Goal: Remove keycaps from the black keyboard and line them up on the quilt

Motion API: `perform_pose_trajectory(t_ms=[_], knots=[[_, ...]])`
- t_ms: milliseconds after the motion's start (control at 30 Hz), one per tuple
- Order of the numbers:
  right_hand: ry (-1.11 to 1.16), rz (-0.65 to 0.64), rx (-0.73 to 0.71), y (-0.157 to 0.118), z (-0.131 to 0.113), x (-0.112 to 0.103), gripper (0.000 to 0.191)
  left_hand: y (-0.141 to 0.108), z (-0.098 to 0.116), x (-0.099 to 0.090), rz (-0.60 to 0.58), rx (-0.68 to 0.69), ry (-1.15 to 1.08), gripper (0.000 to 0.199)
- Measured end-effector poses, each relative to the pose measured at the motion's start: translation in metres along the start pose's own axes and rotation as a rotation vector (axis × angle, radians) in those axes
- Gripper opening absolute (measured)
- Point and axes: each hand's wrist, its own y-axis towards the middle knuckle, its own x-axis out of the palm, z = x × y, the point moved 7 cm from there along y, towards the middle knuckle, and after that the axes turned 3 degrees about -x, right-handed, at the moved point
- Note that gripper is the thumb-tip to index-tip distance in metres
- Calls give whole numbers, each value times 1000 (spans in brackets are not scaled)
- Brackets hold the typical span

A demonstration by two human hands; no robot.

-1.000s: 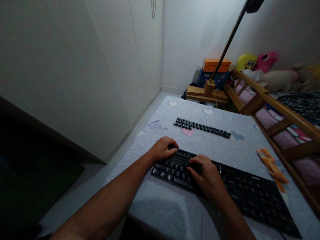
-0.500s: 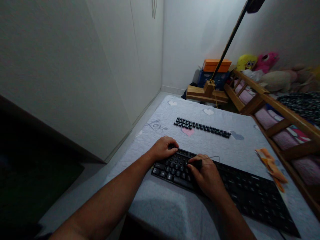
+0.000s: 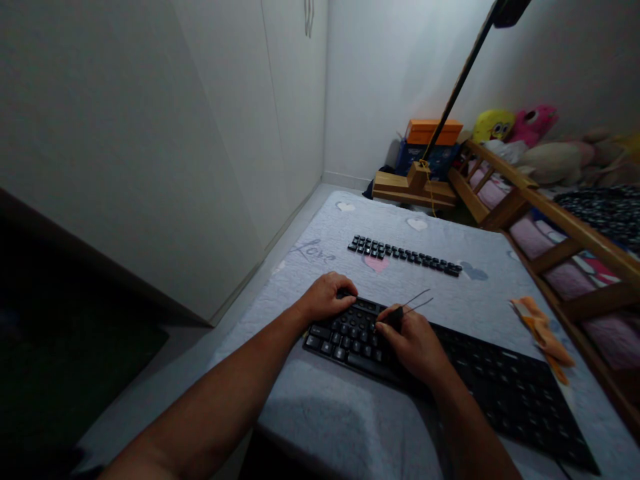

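A long black keyboard [image 3: 505,383] lies slantwise on the bed cover, with round bare sockets showing in its upper left rows where keycaps are off. My left hand [image 3: 330,295] is closed over its upper left corner, thumb on the top edge. Over the middle keys, my right hand [image 3: 415,340] grips a wire keycap puller [image 3: 395,316] by its dark handle. The puller's two wire prongs point up and right, away from the keys. Thumb and fingertip pinch close above the keys; whether they touch a key I cannot tell. Beyond the keyboard, several loose black keycaps [image 3: 400,253] stand in neat rows.
An orange cloth [image 3: 543,333] lies right of the keyboard. A wooden bed rail [image 3: 575,233] runs along the right side, with plush toys [image 3: 535,123] behind it. At the far end stands a wooden stand [image 3: 415,181] with a dark pole. White cupboard doors [image 3: 240,133] line the left.
In my right hand the keycap puller has turned, its wire prongs swinging from pointing right to up and right. My left hand and the keyboard stay in place.
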Motion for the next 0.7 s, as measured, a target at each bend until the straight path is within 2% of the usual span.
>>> perform_pose_trajectory(t_ms=[300,467,700], knots=[[24,-47,33,2,5,3,16,0,0,0,-2,1,-1,13],[129,-65,86,1,8,0,20,0,-1,1,-10,-1,4,13],[112,56,9,-1,2,-9,15,1,2,0,-11,30,40,14]])
